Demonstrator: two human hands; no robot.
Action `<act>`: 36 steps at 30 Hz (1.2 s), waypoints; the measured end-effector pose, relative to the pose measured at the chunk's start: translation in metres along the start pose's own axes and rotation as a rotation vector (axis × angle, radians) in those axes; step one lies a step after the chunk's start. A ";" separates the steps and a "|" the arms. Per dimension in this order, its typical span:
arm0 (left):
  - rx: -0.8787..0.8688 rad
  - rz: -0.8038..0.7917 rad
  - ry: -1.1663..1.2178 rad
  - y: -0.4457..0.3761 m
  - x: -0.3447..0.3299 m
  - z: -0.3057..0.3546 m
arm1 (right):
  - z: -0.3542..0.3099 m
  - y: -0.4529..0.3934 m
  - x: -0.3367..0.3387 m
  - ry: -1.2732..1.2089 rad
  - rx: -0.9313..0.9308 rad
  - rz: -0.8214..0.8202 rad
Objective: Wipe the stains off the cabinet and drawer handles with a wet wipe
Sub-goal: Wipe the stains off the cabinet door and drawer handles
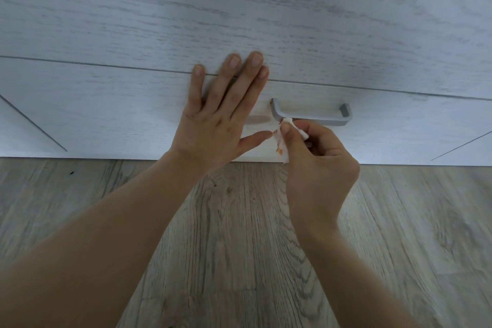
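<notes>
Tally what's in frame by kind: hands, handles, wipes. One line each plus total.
Hands: 2, left hand flat on the drawer front, right hand pinching the wipe
Handles: 1, grey handle
Wipes: 1, white wet wipe with orange stains, at the handle's left end
Total: 4

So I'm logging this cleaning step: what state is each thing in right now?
Left hand: open, fingers straight, flat against the drawer front.
Right hand: pinches the wipe at the handle's left end.
White wet wipe: crumpled, marked with orange-red stains.
Grey metal bar handle: mounted on the drawer, no stain visible on its exposed length.
Whitewashed wood-grain drawer front: closed.
</notes>
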State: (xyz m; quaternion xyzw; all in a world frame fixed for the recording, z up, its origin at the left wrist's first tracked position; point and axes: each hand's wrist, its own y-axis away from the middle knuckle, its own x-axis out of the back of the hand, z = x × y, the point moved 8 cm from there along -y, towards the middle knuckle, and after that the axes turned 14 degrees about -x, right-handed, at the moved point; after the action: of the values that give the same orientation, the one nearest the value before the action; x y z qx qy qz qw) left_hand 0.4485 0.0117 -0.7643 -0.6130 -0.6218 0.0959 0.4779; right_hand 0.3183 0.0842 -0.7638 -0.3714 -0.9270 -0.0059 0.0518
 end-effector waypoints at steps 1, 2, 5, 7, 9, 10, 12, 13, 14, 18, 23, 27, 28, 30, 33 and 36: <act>0.001 0.000 -0.001 0.000 0.000 0.000 | 0.000 0.000 0.000 -0.007 -0.001 0.008; 0.002 0.003 0.000 0.000 0.000 0.000 | 0.000 0.000 -0.001 -0.010 -0.007 0.008; 0.007 0.005 0.006 -0.001 0.001 0.000 | 0.003 0.000 -0.005 -0.015 -0.042 -0.006; 0.003 -0.004 0.008 -0.001 0.001 0.000 | 0.003 -0.001 -0.005 -0.032 -0.046 0.006; 0.006 -0.009 0.007 -0.001 0.001 -0.001 | 0.002 0.002 -0.011 -0.015 -0.045 -0.014; 0.011 -0.007 0.018 -0.001 0.001 -0.002 | 0.003 0.003 -0.014 -0.004 -0.053 -0.025; 0.013 0.000 0.031 -0.001 0.000 -0.001 | 0.003 0.003 -0.011 -0.015 -0.076 0.008; 0.009 0.001 0.022 -0.001 0.000 -0.001 | 0.004 0.002 -0.006 -0.030 -0.086 0.044; 0.002 -0.001 0.013 0.000 0.000 -0.001 | 0.006 0.001 0.000 -0.047 -0.099 0.073; -0.003 0.004 0.002 0.000 0.000 -0.001 | 0.012 0.011 0.007 -0.040 -0.128 0.045; 0.003 0.014 0.022 0.000 0.001 -0.001 | 0.021 0.011 -0.009 -0.134 -0.341 -0.051; 0.004 0.003 0.032 -0.001 0.001 -0.002 | 0.026 0.002 -0.022 -0.231 -0.529 -0.118; 0.004 0.001 0.030 -0.001 0.001 -0.002 | 0.025 0.001 -0.024 -0.231 -0.543 -0.128; 0.004 0.001 0.026 -0.001 0.002 -0.003 | 0.024 -0.002 -0.024 -0.229 -0.561 -0.128; -0.015 -0.011 0.038 0.000 0.002 -0.001 | 0.024 -0.006 -0.019 -0.228 -0.569 -0.116; -0.022 -0.029 0.020 0.001 0.001 -0.001 | 0.022 -0.009 -0.011 -0.193 -0.564 -0.117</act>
State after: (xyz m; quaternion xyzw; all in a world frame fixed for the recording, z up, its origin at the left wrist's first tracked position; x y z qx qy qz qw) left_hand 0.4504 0.0122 -0.7637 -0.6101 -0.6267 0.0759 0.4788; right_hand 0.3184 0.0709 -0.7866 -0.3159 -0.9092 -0.2310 -0.1421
